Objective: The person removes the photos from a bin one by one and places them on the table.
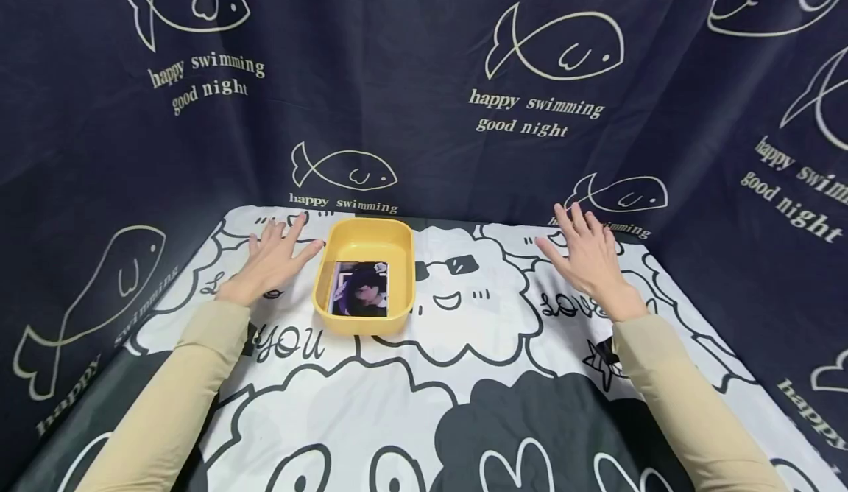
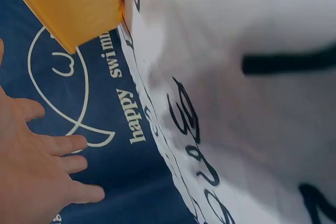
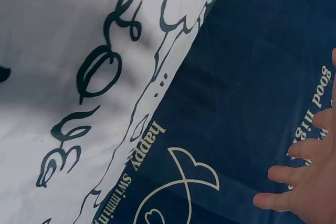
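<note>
A yellow plastic basin (image 1: 403, 308) stands on the table left of centre, and a photo card (image 1: 361, 290) lies in it, showing a dark-haired figure. Just left of the basin is my left hand (image 1: 273, 260), fingers spread and palm down, with its thumb near the basin's rim. The left wrist view shows the same hand (image 2: 44, 163) holding nothing, the basin's yellow wall (image 2: 79, 3) above it. Farther right, my right hand (image 1: 586, 256) is spread over the table, well apart from the basin. Its fingers (image 3: 286, 174) are extended and hold nothing in the right wrist view.
The table is covered by a black-and-white cloth (image 1: 344, 411) with cartoon clouds and lettering. Dark blue curtains (image 1: 424, 94) printed with fish enclose the back and both sides. Beige sleeves (image 1: 172, 396) cover both forearms.
</note>
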### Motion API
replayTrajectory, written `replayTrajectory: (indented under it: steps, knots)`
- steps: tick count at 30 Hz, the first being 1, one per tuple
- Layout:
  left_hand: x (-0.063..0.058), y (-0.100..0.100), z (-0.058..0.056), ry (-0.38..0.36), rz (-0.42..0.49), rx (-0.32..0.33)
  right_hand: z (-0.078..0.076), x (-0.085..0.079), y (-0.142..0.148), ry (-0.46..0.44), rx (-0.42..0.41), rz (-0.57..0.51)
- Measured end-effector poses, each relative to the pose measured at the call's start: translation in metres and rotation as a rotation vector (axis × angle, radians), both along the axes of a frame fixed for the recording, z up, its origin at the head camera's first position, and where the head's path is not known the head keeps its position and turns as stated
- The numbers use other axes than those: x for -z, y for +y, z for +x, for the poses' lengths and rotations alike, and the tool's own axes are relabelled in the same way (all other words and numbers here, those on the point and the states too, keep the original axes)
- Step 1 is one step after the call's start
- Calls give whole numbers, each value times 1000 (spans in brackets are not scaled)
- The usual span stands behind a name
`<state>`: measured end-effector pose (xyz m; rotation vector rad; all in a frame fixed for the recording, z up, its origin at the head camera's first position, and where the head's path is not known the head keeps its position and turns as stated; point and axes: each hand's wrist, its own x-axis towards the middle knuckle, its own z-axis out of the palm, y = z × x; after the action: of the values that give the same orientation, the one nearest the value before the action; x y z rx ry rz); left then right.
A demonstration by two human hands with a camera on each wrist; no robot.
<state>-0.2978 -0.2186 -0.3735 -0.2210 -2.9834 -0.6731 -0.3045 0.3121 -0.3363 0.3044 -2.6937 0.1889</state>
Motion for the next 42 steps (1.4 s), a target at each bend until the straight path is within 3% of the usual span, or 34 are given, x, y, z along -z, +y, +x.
replayTrajectory:
  steps: [6, 11, 15, 22, 28, 31, 36, 42]
  knots:
    - [-3, 14, -4, -55, 68, 27, 0, -2, -6, 1, -33, -18]
    - [0, 29, -12, -158, 163, 9, -3, -5, -16, -39, -55, -34]
    - [5, 40, -15, -162, 180, -6, -9, -7, -29, -104, -122, -108]
    - [7, 48, -19, 17, 150, 4, -26, -15, -63, -285, -331, -466]
    - [9, 46, -20, 72, 142, 14, -47, -23, -103, -603, -580, -858]
    - [11, 46, -21, 81, 143, 16, -57, -25, -124, -769, -655, -974]
    - [14, 48, -21, 101, 138, 22, -70, -20, -160, -955, -719, -987]
    - [15, 49, -21, 132, 154, 45, -82, -11, -199, -1001, -760, -838]
